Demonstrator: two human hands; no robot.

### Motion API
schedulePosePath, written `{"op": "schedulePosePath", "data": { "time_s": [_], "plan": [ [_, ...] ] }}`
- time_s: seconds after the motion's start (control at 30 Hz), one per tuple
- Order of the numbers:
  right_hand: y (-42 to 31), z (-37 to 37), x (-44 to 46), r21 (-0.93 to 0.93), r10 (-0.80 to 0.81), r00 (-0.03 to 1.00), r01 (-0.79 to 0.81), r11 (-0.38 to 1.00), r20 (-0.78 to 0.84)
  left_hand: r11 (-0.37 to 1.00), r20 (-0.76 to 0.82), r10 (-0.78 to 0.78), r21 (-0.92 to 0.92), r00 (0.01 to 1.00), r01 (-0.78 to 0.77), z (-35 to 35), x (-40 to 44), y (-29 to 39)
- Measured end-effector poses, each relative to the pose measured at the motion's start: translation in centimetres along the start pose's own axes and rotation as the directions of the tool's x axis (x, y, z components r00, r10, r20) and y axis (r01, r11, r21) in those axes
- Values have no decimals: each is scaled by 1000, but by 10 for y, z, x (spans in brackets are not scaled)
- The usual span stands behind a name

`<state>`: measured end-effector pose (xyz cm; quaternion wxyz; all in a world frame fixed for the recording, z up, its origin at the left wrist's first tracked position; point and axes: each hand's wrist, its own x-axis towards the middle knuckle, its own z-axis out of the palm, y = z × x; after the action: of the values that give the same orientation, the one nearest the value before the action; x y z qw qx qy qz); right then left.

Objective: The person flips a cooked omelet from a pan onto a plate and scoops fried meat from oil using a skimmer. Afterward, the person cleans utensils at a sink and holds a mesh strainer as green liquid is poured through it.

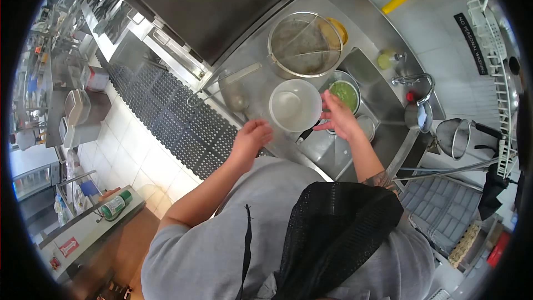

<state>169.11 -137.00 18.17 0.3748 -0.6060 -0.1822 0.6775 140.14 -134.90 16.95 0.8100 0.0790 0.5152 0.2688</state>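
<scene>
A white translucent round tub stands on the steel counter in front of me. Just off its left side is my left hand, empty, with its fingers curled together. My right hand is at the tub's right side, fingers spread and holding nothing; whether it touches the rim I cannot tell. Beyond that hand, a metal pan contains something green and chopped. Behind the tub sits a large round wire-mesh strainer, with a yellow item beside it. A black handle shows between the tub and my right hand.
A ladle lies at the counter's left edge. The sink and faucet are on the right, near another mesh strainer. A yellow-green bottle stands behind the sink. Black perforated matting covers floor at left.
</scene>
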Motion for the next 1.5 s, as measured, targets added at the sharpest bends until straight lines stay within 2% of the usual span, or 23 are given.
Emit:
{"op": "schedulePosePath", "data": {
  "time_s": [0.03, 0.07, 0.1, 0.17, 0.23, 0.27, 0.3, 0.33, 0.4, 0.43, 0.47, 0.53, 0.63, 0.67, 0.73, 0.77, 0.87, 0.93, 1.07, 1.27, 1.33, 1.47, 1.5],
  "plan": [
    [6, 8, -4, 10, -30, 999, 30, 999, -21, 840, 126, 270, 453, 955, -298, 8, -25, 19],
    [11, 14, -6, 16, -37, 999, 38, 999, -24, 410, 357, 426, 743, 831, -530, 12, -45, 35],
    [17, 19, -6, -12, -57, 997, 57, 998, -50, -35, 566, 607, 720, 558, -693, 17, -47, 52],
    [25, 25, -6, -40, -90, 993, 87, 995, -75, -518, 725, 623, 664, 294, -540, 35, -42, 91],
    [30, 31, -5, 29, -124, 990, 126, 992, -67, -700, 782, 603, 614, 157, -364, 48, -22, 124],
    [33, 34, -6, 32, -134, 989, 136, 990, -70, -706, 787, 599, 607, 149, -365, 50, -14, 136],
    [35, 38, -7, 73, -145, 987, 150, 986, -69, -602, 650, 579, 748, 493, -279, 50, -5, 144],
    [36, 39, -10, 116, -158, 985, 165, 980, -70, -516, 419, 487, 846, 766, -135, 49, 5, 151],
    [39, 40, -18, 114, -166, 981, 176, 978, -98, -546, 479, 418, 811, 772, -208, 29, 38, 157],
    [40, 39, -22, 111, -165, 979, 178, 978, -123, -565, 528, 344, 777, 777, -278, 32, 34, 160],
    [45, 36, -25, 118, -175, 976, 190, 975, -126, -575, 536, 342, 769, 772, -279, 33, 28, 161],
    [57, 22, -27, 145, -169, 968, 196, 970, -184, -491, 452, 434, 844, 779, -217, 35, 5, 161],
    [62, -6, -22, 163, -115, 964, 156, 974, -239, -452, 451, 477, 862, 754, -230, 32, -40, 165],
    [62, -17, -17, 169, -114, 965, 156, 973, -238, -457, 451, 475, 860, 755, -226, 31, -61, 165],
    [54, -37, 1, 201, -138, 962, 187, 961, -236, -316, 423, 464, 900, 778, -300, 28, -106, 163],
    [47, -44, 12, 206, -139, 963, 189, 960, -232, -321, 422, 465, 900, 778, -296, 20, -120, 161],
    [17, -58, 51, 295, -167, 958, 233, 927, -233, -357, 405, 440, 898, 802, -257, 8, -153, 153],
    [-4, -54, 80, 192, -299, 927, 343, 920, -225, -359, 181, 390, 933, 903, -32, 10, -169, 146],
    [-48, -31, 119, 191, -252, 937, 300, 935, -242, -358, 121, 402, 933, 908, 34, 1, -167, 134],
    [-52, -34, 158, 178, -132, 948, 189, 966, -289, -481, 245, 351, 875, 903, -51, -16, -163, 151],
    [-55, -27, 151, 168, -167, 920, 239, 956, -354, -551, 403, 313, 815, 860, -182, -23, -169, 159],
    [-64, -17, 130, 127, -166, 865, 254, 959, -474, -605, 443, 306, 774, 843, -187, -26, -179, 164],
    [-67, -17, 124, 91, -213, 844, 294, 952, -493, -628, 484, 320, 752, 815, -200, -28, -180, 163]
  ]
}}
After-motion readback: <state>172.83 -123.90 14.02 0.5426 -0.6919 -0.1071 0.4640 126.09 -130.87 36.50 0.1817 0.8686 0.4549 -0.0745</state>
